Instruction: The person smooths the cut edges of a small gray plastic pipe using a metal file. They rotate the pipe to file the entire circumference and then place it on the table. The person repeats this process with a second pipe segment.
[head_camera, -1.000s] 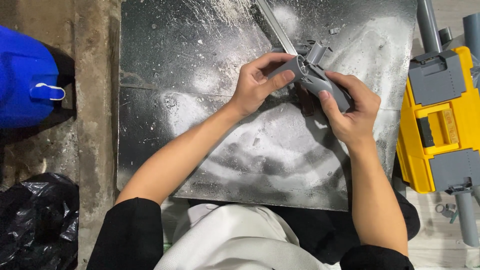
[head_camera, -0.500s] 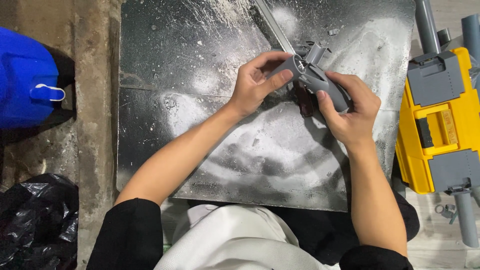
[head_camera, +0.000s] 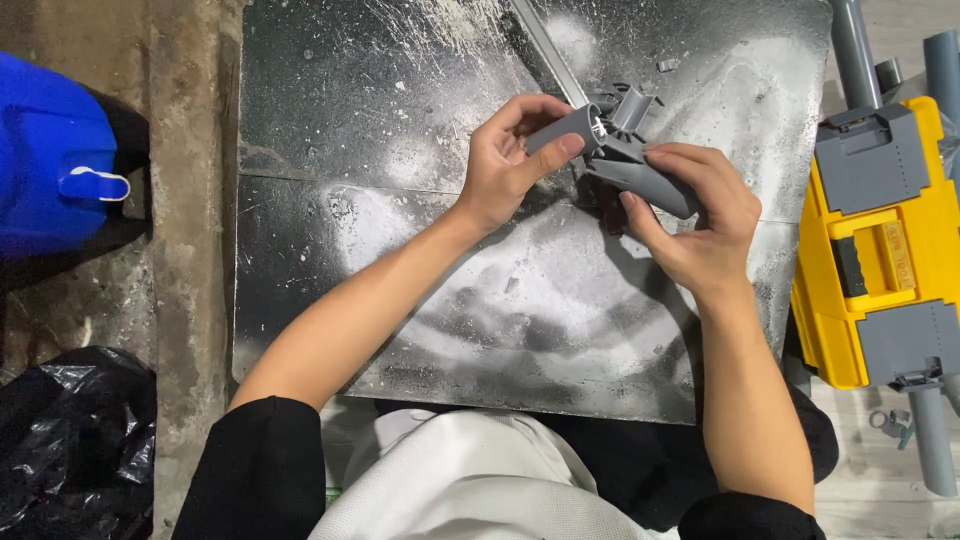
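Note:
My left hand grips a short grey plastic pipe piece between thumb and fingers. My right hand holds a grey multi-branch pipe fitting, into which the short pipe meets at the upper left. Both hands are raised just above a dark, dust-streaked board. A long thin grey strip lies on the board behind the fitting.
A yellow and grey toolbox stands at the right, with grey pipes beside and under it. A blue container sits at the far left. A black plastic bag lies at the lower left.
The hands and the fitting have barely shifted; the short pipe is turned slightly against the fitting.

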